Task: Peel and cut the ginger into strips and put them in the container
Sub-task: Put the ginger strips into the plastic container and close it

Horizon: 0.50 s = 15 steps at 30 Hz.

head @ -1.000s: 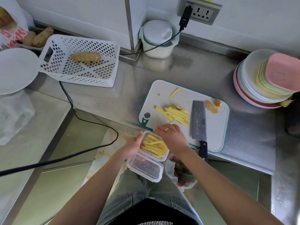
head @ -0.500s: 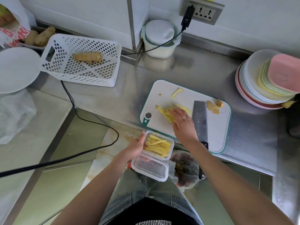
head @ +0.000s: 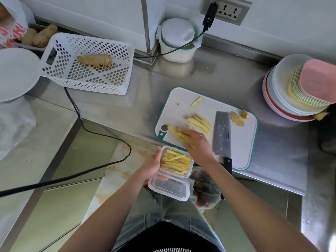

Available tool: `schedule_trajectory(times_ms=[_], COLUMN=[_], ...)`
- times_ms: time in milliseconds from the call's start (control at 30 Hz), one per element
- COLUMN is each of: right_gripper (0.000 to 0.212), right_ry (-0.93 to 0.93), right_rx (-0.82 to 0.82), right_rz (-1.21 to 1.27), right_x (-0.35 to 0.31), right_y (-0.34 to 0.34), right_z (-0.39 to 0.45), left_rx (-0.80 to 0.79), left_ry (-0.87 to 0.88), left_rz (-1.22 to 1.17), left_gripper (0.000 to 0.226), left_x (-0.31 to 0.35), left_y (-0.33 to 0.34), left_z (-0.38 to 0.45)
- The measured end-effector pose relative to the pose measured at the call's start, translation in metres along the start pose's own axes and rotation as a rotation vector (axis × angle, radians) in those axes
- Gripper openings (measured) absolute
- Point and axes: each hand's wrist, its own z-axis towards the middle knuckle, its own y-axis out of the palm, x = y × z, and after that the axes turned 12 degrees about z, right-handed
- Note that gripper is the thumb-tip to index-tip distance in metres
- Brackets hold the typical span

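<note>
**Ginger strips gathered at the board's edge, container held below**

Where the counter begins on the far left, a white perforated basket (head: 87,68) holds one unpeeled ginger root (head: 94,60), and more roots lie in a tray (head: 39,36) behind it. A black cable (head: 78,113) runs from under the basket down past the counter edge. Further along, a lidded round tub (head: 179,40) stands against the wall below a socket (head: 226,10).

Lower in the view, the left hand (head: 151,165) grips the left wall of a clear container (head: 177,162), thumb up along the rim and fingers wrapped beneath it; the container is held off the counter, just below the near edge of the cutting board (head: 241,142). It is already well filled with yellow ginger strips (head: 176,160), and its hinged lid (head: 169,187) hangs open toward the person.

Just right of it, the right hand (head: 197,142) rests on the board's near left part, fingers drawn together over a bunch of cut strips (head: 179,134) that stick out toward the board's hanging hole. A few more strips (head: 199,122) lie loose beyond the hand, and a single one (head: 196,102) sits apart near the far edge.

A cleaver (head: 222,133) lies flat on the board beside the hand, handle over the near edge. Two ginger offcuts (head: 237,118) sit by its blade. At the far right, stacked plates (head: 298,88) fill the counter's end
</note>
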Motion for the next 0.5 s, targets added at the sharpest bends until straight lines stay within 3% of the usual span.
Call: schedule_trajectory(times_ms=[167, 333, 433, 500], right_gripper=[0.051, 0.051, 0.049, 0.046], right_ry=[-0.037, -0.082, -0.194, -0.250], right_rx=[-0.077, -0.105, -0.093, -0.158], right_rz=[0.052, 0.010, -0.065, -0.115], right_x=[-0.002, -0.007, -0.004, 0.002], right_y=[0.010, 0.014, 0.023, 0.028], right_z=[-0.018, -0.032, -0.046, -0.058], left_rx=[0.050, 0.000, 0.007, 0.007], left_ry=[-0.002, -0.020, -0.016, -0.008], left_rz=[0.062, 0.019, 0.004, -0.002], left_gripper=[0.066, 0.062, 0.068, 0.083], left_x=[0.000, 0.000, 0.000, -0.004], left_y=[0.000, 0.000, -0.001, -0.002], left_z=[0.000, 0.001, 0.000, 0.003])
